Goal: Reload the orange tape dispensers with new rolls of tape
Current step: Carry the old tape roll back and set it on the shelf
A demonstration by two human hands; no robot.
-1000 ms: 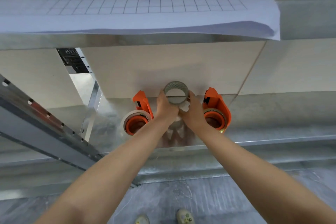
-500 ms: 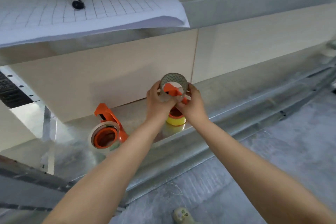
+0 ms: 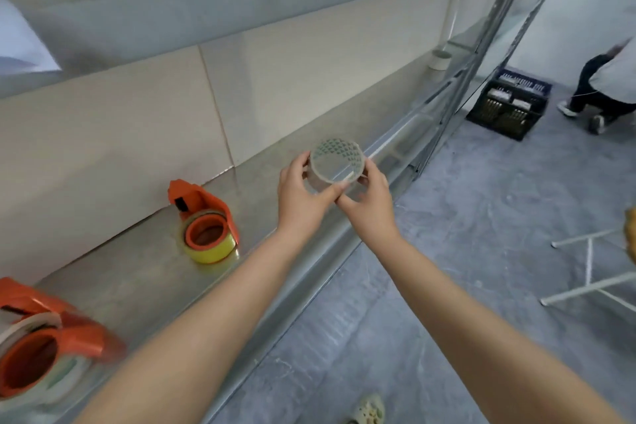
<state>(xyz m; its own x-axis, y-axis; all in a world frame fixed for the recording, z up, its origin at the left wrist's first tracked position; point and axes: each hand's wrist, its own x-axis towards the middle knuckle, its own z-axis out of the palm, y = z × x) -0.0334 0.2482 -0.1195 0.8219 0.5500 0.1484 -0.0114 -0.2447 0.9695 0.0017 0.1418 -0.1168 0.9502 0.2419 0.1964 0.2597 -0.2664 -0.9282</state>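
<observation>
At the far left, an orange tape dispenser (image 3: 41, 330) with a pale roll on its hub sits at the near edge of the metal shelf (image 3: 144, 268), cut off by the frame and blurred. Further along the shelf a second orange tape dispenser (image 3: 203, 220) lies on its side with a yellow roll (image 3: 210, 249) around its orange core, close to the cream back panel (image 3: 103, 148). Right of it the shelf is bare, which I judge leaves room to set things down. Above that bare stretch, near the shelf's front lip, I hold a grey empty tape core (image 3: 335, 167) in the air between both hands. My left hand (image 3: 301, 196) curls round its left side, thumb underneath; my right hand (image 3: 370, 203) pinches the right rim with fingertips. I judge this is the spent core, held clear for discarding. To the right the grey floor (image 3: 464, 251) is open, with a dark crate (image 3: 509, 107) and another person (image 3: 605, 86) well apart.
</observation>
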